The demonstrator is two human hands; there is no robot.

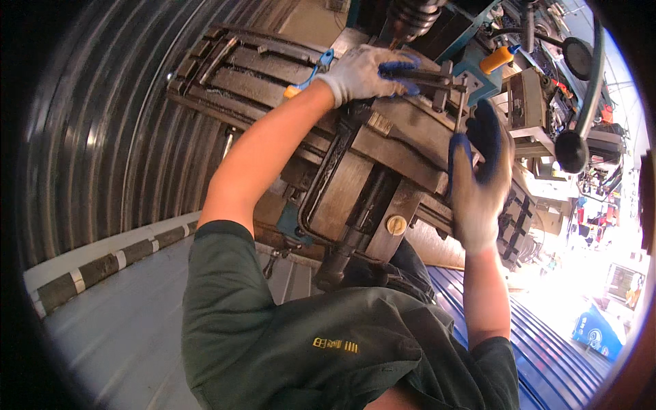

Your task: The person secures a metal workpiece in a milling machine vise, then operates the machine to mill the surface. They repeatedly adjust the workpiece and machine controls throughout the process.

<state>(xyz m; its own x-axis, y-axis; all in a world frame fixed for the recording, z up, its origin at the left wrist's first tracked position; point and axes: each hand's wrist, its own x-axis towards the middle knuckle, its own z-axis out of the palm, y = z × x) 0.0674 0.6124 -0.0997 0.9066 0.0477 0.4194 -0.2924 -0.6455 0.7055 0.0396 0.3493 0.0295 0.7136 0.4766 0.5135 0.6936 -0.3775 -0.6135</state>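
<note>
Left hand [376, 72] grasps a dark, straight metal bar [430, 78], the spread right hand [482, 179] beside a slim rod [461, 109].

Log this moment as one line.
Left hand: holding dark metal bar | Right hand: open, beside thin rod | Nearby: yellow bottle

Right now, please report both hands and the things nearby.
Left hand gripping dark metal bar. Right hand open near thin rod. Blue-handled tool beside left hand.

wht/blue L glove [369, 70], off-wht/blue R glove [482, 195], dk grn shirt [301, 321], yel-org bottle [495, 61]
</note>
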